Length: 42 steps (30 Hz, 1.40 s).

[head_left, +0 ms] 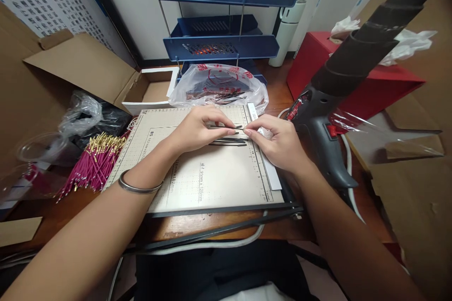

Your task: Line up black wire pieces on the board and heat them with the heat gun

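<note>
My left hand (205, 128) is closed over several thin dark cords (229, 142), with thumb and fingers near their right ends. My right hand (275, 138) pinches at a dark cord tip (239, 127), its fingertips almost meeting my left ones. More cords lie straight across the board under my left hand, partly hidden by it. Both hands rest over a cream paper trimmer board (212, 183) printed with size lines and rulers. A white strip (271, 174) runs along its right edge. The long black trimmer arm (226, 231) lies along the front.
A clear plastic bag (183, 91) with dark cords sits behind the board, before a blue tiered rack (219, 47). Gold-tipped magenta cords (92, 164) are piled at left, near an open carton (88, 66). A grey pistol-grip tool (319, 136) and red tissue box (381, 84) stand at right.
</note>
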Available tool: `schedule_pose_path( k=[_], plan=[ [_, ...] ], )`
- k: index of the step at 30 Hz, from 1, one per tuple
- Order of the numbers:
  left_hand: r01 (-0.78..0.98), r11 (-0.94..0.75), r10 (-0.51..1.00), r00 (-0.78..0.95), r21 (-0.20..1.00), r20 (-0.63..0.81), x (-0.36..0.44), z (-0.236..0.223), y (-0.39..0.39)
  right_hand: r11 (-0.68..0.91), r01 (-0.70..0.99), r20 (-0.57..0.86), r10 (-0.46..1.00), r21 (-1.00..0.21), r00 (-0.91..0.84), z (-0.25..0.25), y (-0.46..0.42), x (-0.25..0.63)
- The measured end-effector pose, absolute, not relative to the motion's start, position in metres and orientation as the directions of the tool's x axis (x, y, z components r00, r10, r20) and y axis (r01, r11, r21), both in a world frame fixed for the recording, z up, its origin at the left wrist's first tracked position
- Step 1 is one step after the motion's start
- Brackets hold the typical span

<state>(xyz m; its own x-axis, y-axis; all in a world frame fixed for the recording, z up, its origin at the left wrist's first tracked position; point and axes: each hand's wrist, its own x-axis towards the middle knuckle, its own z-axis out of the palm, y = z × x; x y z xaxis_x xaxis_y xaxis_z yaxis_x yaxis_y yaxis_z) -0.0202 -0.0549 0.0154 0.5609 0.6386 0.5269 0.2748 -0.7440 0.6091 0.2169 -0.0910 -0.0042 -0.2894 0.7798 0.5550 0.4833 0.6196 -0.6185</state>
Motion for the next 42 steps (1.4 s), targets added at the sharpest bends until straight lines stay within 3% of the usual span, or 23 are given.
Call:
schedule_pose_path(
  k=[10, 19, 31, 37, 42],
  plan=[
    [0.273, -0.661, 0.691, 0.585, 0.699, 0.425, -0.025, 0.013, -0.051, 0.623, 0.489, 0.522, 0.781, -0.611, -0.344, -0.003, -0.089, 0.222],
    [0.265, -0.579, 0.728, 0.594, 0.771, 0.342, -0.025, 0.019, -0.055, 0.579, 0.470, 0.475, 0.815, -0.666, -0.332, 0.001, -0.090, 0.223],
    [0.249, -0.514, 0.793, 0.502, 0.821, 0.345, -0.029, 0.020, -0.054, 0.498, 0.361, 0.446, 0.867, -0.788, -0.222, 0.001, -0.090, 0.224],
    [0.289, -0.557, 0.787, 0.483, 0.779, 0.384, -0.030, 0.020, -0.054, 0.474, 0.432, 0.410, 0.881, -0.767, -0.238, -0.005, -0.084, 0.226],
    [0.447, -0.664, 0.743, 0.488, 0.600, 0.459, -0.032, 0.015, -0.049, 0.514, 0.589, 0.444, 0.853, -0.624, -0.274, -0.013, -0.078, 0.222]
  ],
)
